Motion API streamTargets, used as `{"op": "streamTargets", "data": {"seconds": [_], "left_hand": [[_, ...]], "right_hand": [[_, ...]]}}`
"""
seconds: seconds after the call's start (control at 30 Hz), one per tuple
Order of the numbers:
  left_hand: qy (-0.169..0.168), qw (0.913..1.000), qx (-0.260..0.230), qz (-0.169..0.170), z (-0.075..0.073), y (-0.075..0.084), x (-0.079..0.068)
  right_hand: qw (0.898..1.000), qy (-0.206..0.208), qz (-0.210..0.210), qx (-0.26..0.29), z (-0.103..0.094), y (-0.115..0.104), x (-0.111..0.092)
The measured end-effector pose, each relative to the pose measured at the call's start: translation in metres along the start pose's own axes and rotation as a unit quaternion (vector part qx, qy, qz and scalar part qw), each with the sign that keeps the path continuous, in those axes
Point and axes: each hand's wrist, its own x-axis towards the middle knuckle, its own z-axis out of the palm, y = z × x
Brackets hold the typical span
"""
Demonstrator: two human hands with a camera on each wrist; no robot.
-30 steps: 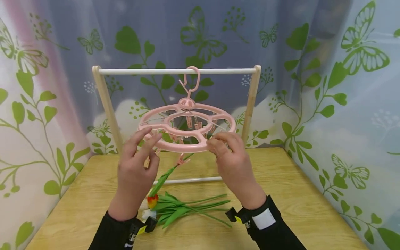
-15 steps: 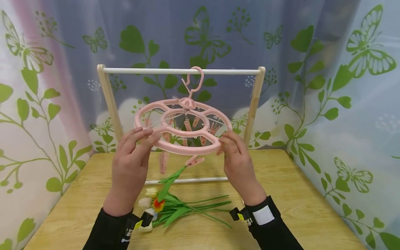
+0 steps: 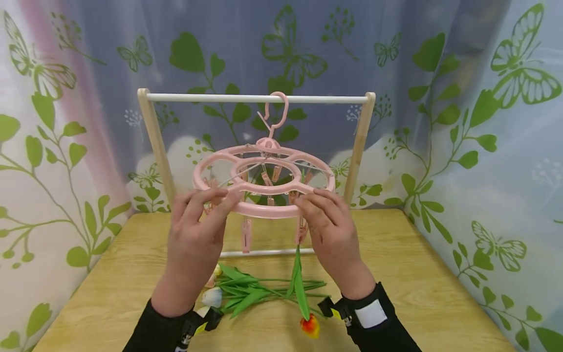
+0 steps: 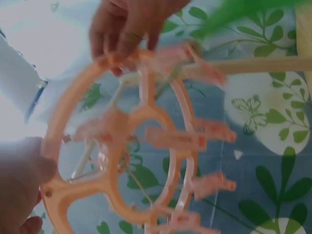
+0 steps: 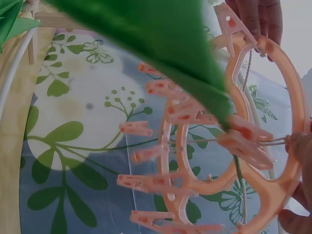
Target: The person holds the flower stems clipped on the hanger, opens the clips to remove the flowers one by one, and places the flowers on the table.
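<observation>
A pink round clip hanger [image 3: 268, 211] hangs by its hook from the white bar [image 3: 198, 98] of a wooden-sided rack. My left hand [image 3: 191, 244] pinches the front left of its ring, and my right hand [image 3: 334, 237] holds the front right. In the left wrist view, fingers and thumb curl over the rim. Small pink clips [image 3: 246, 235] dangle underneath. One near my right hand bears a red-and-yellow tulip [image 3: 310, 325], flower down; its green leaf [image 5: 195, 58] crosses the right wrist view, blurred.
On the wooden table [image 3: 422, 283] lies a bunch of artificial tulips [image 3: 246, 288], pale heads partly behind my left wrist, stems pointing right. The rack's lower white bar [image 3: 268, 253] runs behind them. A leaf-patterned curtain [image 3: 462, 146] surrounds the table at back and sides.
The hanger has turned, its front side going right, and the clipped tulip has swung from left to right. My hands moved apart along the ring, then came closer together again.
</observation>
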Motion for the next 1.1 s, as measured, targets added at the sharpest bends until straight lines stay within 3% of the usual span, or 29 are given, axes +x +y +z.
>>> {"op": "streamTargets", "data": {"seconds": [0.17,0.27,0.4,0.53,0.6,0.7,0.8,0.93,1.0,1.1], "left_hand": [[0.010,0.9988,-0.040,-0.026,-0.004,0.021,0.002],[-0.016,0.9957,-0.079,-0.045,-0.008,0.042,0.002],[-0.131,0.9817,-0.110,-0.084,-0.007,0.065,-0.002],[-0.264,0.9476,-0.100,-0.150,0.009,0.075,-0.009],[-0.302,0.9323,-0.090,-0.178,0.021,0.075,-0.015],[-0.314,0.9232,-0.080,-0.207,0.038,0.071,-0.025],[-0.301,0.9251,-0.076,-0.219,0.052,0.068,-0.036],[-0.293,0.9300,-0.076,-0.209,0.066,0.066,-0.047],[-0.301,0.9258,-0.080,-0.214,0.070,0.065,-0.050],[-0.327,0.9118,-0.088,-0.233,0.071,0.063,-0.049]], "right_hand": [[0.999,-0.026,0.014,0.020,0.001,-0.002,-0.003],[0.999,-0.034,0.018,0.020,0.002,-0.003,-0.003],[0.999,-0.033,0.023,0.014,0.003,-0.004,-0.003],[0.999,-0.028,0.031,0.012,0.006,-0.005,-0.002],[0.999,-0.029,0.035,0.015,0.007,-0.006,-0.003],[0.999,-0.031,0.038,0.018,0.009,-0.008,-0.003],[0.999,-0.032,0.041,0.017,0.009,-0.008,-0.004],[0.998,-0.031,0.044,0.011,0.009,-0.010,-0.005],[0.999,-0.031,0.043,0.008,0.009,-0.010,-0.005],[0.999,-0.030,0.044,0.008,0.008,-0.011,-0.004]]}}
